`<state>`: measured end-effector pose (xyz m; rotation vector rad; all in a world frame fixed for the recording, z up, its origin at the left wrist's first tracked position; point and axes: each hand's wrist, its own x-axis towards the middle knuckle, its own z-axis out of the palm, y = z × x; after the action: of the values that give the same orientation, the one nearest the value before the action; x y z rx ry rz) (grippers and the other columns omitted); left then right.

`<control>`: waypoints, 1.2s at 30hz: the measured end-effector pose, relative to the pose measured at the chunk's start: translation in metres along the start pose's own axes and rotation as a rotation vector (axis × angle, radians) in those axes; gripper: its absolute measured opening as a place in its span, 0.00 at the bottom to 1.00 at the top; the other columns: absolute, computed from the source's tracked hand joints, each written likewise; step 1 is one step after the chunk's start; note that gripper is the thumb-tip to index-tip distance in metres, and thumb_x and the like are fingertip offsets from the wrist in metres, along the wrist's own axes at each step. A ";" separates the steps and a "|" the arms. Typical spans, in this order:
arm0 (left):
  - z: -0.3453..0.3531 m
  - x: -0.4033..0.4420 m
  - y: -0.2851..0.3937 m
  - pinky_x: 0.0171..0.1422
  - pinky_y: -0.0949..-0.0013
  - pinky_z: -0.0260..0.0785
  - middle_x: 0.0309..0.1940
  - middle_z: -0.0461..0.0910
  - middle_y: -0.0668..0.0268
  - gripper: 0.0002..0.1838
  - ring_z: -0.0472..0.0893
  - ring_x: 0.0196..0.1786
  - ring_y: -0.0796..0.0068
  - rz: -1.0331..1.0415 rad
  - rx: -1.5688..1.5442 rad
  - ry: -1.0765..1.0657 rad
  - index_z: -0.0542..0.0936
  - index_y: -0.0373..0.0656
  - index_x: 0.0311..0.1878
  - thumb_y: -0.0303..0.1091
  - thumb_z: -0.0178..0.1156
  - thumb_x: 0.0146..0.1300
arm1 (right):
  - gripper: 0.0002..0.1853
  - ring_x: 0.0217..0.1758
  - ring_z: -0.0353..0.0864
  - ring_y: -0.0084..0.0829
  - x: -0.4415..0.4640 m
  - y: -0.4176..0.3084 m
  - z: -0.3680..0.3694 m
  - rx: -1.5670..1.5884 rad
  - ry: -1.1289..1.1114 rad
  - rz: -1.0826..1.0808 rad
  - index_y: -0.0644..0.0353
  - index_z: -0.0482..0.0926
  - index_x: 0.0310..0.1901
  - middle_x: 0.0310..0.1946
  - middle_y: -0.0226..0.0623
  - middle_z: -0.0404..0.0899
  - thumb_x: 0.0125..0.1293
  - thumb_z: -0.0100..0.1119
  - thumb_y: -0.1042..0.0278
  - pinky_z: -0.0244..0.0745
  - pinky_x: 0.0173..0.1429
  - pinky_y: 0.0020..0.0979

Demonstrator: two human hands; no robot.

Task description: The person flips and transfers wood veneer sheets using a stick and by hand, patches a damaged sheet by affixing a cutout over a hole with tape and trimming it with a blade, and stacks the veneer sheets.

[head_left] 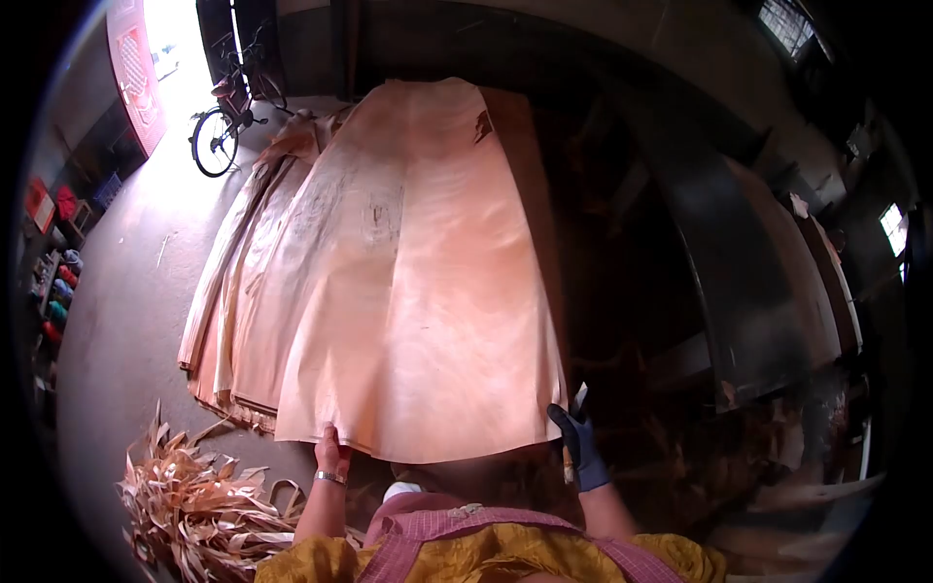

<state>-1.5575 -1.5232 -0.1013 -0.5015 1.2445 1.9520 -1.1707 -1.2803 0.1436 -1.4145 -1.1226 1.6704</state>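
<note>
The big thin tan wood sheet (457,321) is pinched at its near edge by the bare left hand (332,455) and the blue-gloved right hand (580,450).

a dim workshop, it seems: stacked thin wood sheets (253,330) spread over the floor (126,291), a heap of veneer scraps (199,505) beside them, and a bicycle (216,138) near the open doorway (175,49).
</note>
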 end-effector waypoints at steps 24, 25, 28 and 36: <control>0.384 -0.241 -0.466 0.42 0.70 0.72 0.42 0.80 0.74 0.15 0.80 0.48 0.77 -0.088 0.131 -0.330 0.78 0.52 0.51 0.44 0.63 0.64 | 0.26 0.42 0.75 0.22 0.046 -0.143 -0.677 -0.007 0.306 -0.277 0.63 0.77 0.55 0.45 0.32 0.78 0.58 0.69 0.59 0.72 0.44 0.30; 0.405 -0.236 -0.494 0.43 0.71 0.73 0.42 0.80 0.74 0.14 0.80 0.47 0.77 -0.073 0.102 -0.357 0.78 0.51 0.51 0.43 0.63 0.64 | 0.26 0.44 0.75 0.23 0.050 -0.170 -0.699 -0.017 0.341 -0.232 0.64 0.77 0.56 0.46 0.32 0.78 0.58 0.69 0.60 0.72 0.46 0.30; 0.484 -0.271 -0.553 0.37 0.73 0.75 0.39 0.80 0.73 0.11 0.80 0.42 0.79 -0.082 0.074 -0.396 0.79 0.48 0.46 0.42 0.61 0.66 | 0.26 0.43 0.74 0.24 0.092 -0.220 -0.774 -0.178 0.399 -0.385 0.64 0.77 0.55 0.44 0.30 0.77 0.58 0.69 0.60 0.71 0.48 0.30; 0.649 -0.409 -0.649 0.20 0.76 0.62 0.21 0.75 0.76 0.11 0.70 0.17 0.83 -0.144 0.193 -0.309 0.79 0.50 0.30 0.44 0.65 0.63 | 0.26 0.26 0.71 0.20 0.170 -0.290 -0.981 -0.501 0.575 -0.281 0.63 0.80 0.46 0.30 0.28 0.77 0.54 0.73 0.49 0.69 0.27 0.24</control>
<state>-0.7549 -0.9448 0.0769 -0.1767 1.1486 1.6926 -0.2515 -0.8256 0.2978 -1.7833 -1.3556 0.7293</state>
